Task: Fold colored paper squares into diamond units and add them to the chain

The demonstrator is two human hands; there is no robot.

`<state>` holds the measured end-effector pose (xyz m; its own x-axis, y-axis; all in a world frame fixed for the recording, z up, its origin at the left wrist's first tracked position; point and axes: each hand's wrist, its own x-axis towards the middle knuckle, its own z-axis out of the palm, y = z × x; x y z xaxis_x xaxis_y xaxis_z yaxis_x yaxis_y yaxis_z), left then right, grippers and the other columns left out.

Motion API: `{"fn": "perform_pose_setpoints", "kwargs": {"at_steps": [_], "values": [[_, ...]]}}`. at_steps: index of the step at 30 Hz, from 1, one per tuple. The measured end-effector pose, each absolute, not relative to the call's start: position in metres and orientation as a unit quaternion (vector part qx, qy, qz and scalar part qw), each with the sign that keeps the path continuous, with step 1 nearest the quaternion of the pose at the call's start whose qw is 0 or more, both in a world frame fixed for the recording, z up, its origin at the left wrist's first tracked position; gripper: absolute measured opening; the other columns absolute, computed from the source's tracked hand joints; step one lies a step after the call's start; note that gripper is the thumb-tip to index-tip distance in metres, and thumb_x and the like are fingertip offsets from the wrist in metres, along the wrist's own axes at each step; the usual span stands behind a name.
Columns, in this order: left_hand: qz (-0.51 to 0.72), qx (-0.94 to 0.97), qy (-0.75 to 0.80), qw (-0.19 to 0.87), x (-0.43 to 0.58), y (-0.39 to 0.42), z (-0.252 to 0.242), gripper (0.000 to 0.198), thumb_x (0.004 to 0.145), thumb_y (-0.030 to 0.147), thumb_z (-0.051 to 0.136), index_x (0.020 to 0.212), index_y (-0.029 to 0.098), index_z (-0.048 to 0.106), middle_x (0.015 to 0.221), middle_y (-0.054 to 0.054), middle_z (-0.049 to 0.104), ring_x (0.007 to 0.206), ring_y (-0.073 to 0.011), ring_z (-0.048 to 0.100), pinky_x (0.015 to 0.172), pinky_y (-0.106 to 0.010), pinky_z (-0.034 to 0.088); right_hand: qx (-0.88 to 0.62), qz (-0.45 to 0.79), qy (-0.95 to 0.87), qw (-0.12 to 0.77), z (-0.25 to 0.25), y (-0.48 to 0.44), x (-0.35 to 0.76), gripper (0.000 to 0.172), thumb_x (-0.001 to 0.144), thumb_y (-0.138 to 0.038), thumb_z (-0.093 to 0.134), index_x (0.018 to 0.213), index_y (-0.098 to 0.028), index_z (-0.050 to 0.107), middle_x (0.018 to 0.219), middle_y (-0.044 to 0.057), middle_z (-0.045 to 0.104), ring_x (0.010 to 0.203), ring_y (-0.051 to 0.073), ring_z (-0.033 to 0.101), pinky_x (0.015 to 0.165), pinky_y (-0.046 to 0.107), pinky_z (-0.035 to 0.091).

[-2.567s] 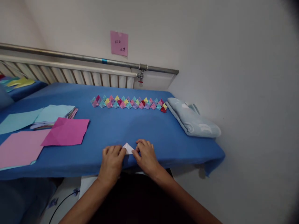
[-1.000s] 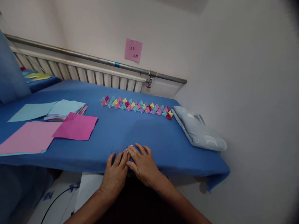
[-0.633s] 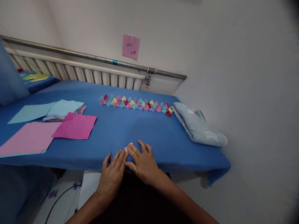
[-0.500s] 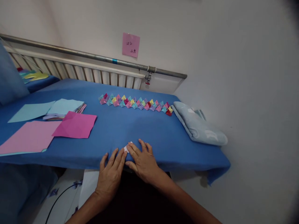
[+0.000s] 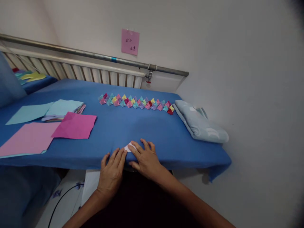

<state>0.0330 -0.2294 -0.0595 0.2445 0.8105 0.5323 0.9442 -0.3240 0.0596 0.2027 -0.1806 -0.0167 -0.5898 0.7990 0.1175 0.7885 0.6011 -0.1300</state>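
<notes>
A small folded white paper piece (image 5: 129, 147) lies near the front edge of the blue-covered table (image 5: 133, 126). My left hand (image 5: 112, 169) lies flat beside it, fingers stretched out, fingertips at the paper's left edge. My right hand (image 5: 145, 157) presses flat on the paper from the right and covers most of it, so only its white tip shows. A row of several small folded paper pieces (image 5: 136, 103) in pink, blue, yellow and red lines the far side of the table.
Flat sheets lie at the left: a magenta sheet (image 5: 74, 125), a pale pink sheet (image 5: 26, 139), and a stack of light blue paper (image 5: 63, 108). A folded light blue cloth (image 5: 200, 125) sits at the right. A radiator and pipe (image 5: 95, 57) run along the wall.
Both hands went from pinching the white paper to lying flat on it. Over the last second the left hand slid slightly back toward me, and a bit more of the paper's tip shows.
</notes>
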Motion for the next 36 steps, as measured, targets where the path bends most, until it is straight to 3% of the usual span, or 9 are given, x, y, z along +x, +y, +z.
{"fn": "perform_pose_setpoints", "kwargs": {"at_steps": [6, 14, 18, 22, 27, 29, 32, 34, 36], "values": [[-0.253, -0.775, -0.559, 0.150, 0.033, -0.226, -0.056, 0.048, 0.086, 0.001, 0.035, 0.127, 0.016, 0.055, 0.126, -0.010, 0.063, 0.115, -0.0247, 0.057, 0.098, -0.043, 0.030, -0.444, 0.023, -0.891, 0.095, -0.019, -0.182, 0.201, 0.064, 0.081, -0.019, 0.058, 0.141, -0.025, 0.036, 0.148, 0.003, 0.037, 0.132, 0.037, 0.027, 0.102, 0.054, 0.025], [-0.317, -0.786, -0.513, 0.135, 0.025, -0.235, -0.060, 0.026, 0.088, 0.012, 0.046, 0.107, 0.015, 0.063, 0.104, -0.010, 0.070, 0.098, -0.0227, 0.061, 0.093, -0.041, 0.036, -0.382, 0.033, -0.909, 0.164, -0.028, -0.194, 0.211, 0.044, 0.090, -0.014, 0.045, 0.132, -0.025, 0.048, 0.137, 0.006, 0.051, 0.118, 0.027, 0.041, 0.094, 0.045, 0.029], [-0.337, -0.813, -0.470, 0.067, 0.018, -0.238, -0.051, 0.015, 0.088, 0.017, 0.052, 0.098, 0.018, 0.063, 0.096, -0.007, 0.069, 0.094, -0.0201, 0.060, 0.088, -0.037, 0.042, -0.333, 0.074, -0.919, 0.197, -0.019, -0.194, 0.215, 0.032, 0.092, -0.016, 0.045, 0.120, -0.026, 0.057, 0.121, 0.005, 0.062, 0.103, 0.020, 0.049, 0.088, 0.037, 0.031], [-0.366, -0.809, -0.460, -0.019, 0.010, -0.231, -0.030, 0.015, 0.088, 0.021, 0.053, 0.102, 0.018, 0.059, 0.099, -0.007, 0.066, 0.093, -0.0185, 0.060, 0.083, -0.033, 0.047, -0.280, 0.099, -0.944, 0.148, 0.004, -0.183, 0.210, 0.025, 0.095, -0.018, 0.043, 0.113, -0.023, 0.060, 0.104, 0.005, 0.067, 0.092, 0.018, 0.053, 0.083, 0.034, 0.032], [-0.367, -0.774, -0.483, -0.180, 0.008, -0.224, -0.011, 0.016, 0.089, 0.023, 0.047, 0.094, 0.020, 0.061, 0.084, -0.001, 0.067, 0.075, -0.0125, 0.063, 0.069, -0.023, 0.050, -0.282, 0.111, -0.947, 0.108, 0.025, -0.174, 0.200, 0.021, 0.092, -0.015, 0.043, 0.103, -0.018, 0.060, 0.088, 0.005, 0.065, 0.082, 0.017, 0.054, 0.082, 0.032, 0.035], [-0.378, -0.736, -0.521, -0.210, 0.010, -0.222, -0.007, 0.016, 0.089, 0.026, 0.048, 0.089, 0.021, 0.062, 0.077, 0.001, 0.067, 0.068, -0.0115, 0.062, 0.064, -0.022, 0.049, -0.315, 0.115, -0.930, 0.149, 0.029, -0.174, 0.200, 0.023, 0.090, -0.019, 0.048, 0.110, -0.019, 0.058, 0.101, 0.008, 0.064, 0.095, 0.019, 0.054, 0.087, 0.035, 0.036], [-0.410, -0.653, -0.585, -0.250, 0.012, -0.220, -0.004, 0.020, 0.088, 0.034, 0.049, 0.084, 0.021, 0.063, 0.072, 0.002, 0.067, 0.064, -0.0121, 0.062, 0.061, -0.022, 0.048, -0.415, 0.166, -0.844, 0.297, 0.030, -0.180, 0.201, 0.033, 0.086, -0.030, 0.055, 0.119, -0.023, 0.053, 0.119, 0.010, 0.058, 0.106, 0.023, 0.053, 0.088, 0.039, 0.040], [-0.431, -0.609, -0.605, -0.278, 0.014, -0.220, -0.003, 0.023, 0.088, 0.038, 0.049, 0.085, 0.020, 0.064, 0.070, 0.001, 0.068, 0.063, -0.0133, 0.063, 0.060, -0.023, 0.048, -0.478, 0.280, -0.741, 0.379, 0.027, -0.184, 0.200, 0.031, 0.087, -0.033, 0.052, 0.116, -0.023, 0.052, 0.103, 0.008, 0.062, 0.086, 0.018, 0.060, 0.075, 0.034, 0.047], [-0.446, -0.588, -0.608, -0.294, 0.017, -0.220, -0.003, 0.024, 0.086, 0.040, 0.050, 0.085, 0.020, 0.064, 0.070, 0.001, 0.069, 0.064, -0.0144, 0.064, 0.061, -0.024, 0.049, -0.489, 0.419, -0.665, 0.377, 0.022, -0.188, 0.196, 0.030, 0.088, -0.035, 0.049, 0.115, -0.022, 0.051, 0.079, 0.002, 0.061, 0.064, 0.014, 0.058, 0.060, 0.028, 0.047]]}}
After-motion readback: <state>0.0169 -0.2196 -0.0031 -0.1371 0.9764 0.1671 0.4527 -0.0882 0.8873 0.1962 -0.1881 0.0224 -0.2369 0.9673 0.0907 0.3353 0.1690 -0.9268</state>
